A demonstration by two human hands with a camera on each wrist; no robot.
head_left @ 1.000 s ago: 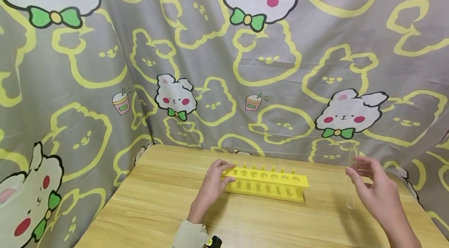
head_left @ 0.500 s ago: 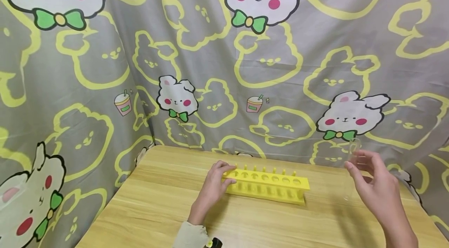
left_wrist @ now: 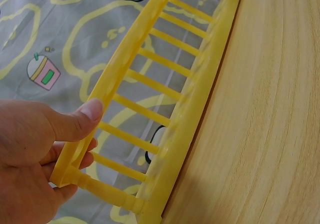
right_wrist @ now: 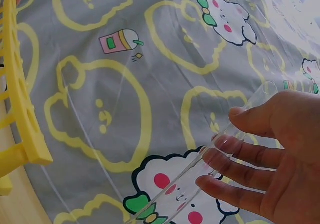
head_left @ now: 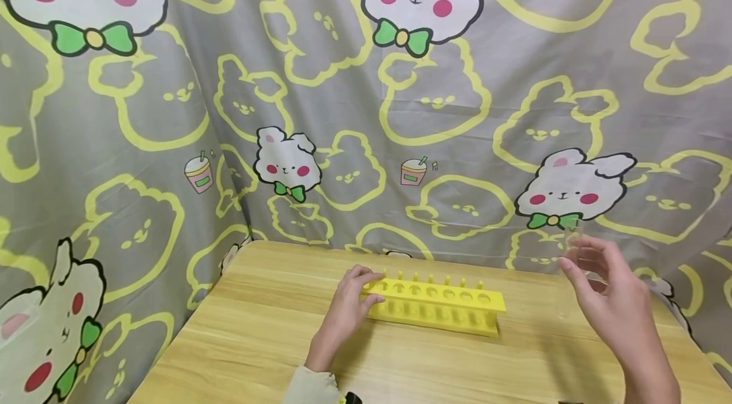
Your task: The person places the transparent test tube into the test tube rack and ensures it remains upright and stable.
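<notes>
A yellow test tube rack (head_left: 437,309) with a row of round holes and upright pegs stands on the table. My left hand (head_left: 344,312) grips its left end; in the left wrist view the thumb lies on the top bar and the fingers curl underneath. To the right of the rack, my right hand (head_left: 612,299) pinches a clear glass test tube (right_wrist: 187,176) between thumb and fingers. The tube is close to upright in the head view, its rounded bottom above the tabletop. No tube shows in the rack's holes.
The wooden table (head_left: 246,353) meets a grey curtain (head_left: 349,99) printed with rabbits at its back and left sides. A small dark object (head_left: 353,397) shows at the bottom edge near the left sleeve (head_left: 313,386).
My right hand has lifted slightly and shifted a little left with the test tube, whose bottom is now higher. My left hand and the rack have stayed in place.
</notes>
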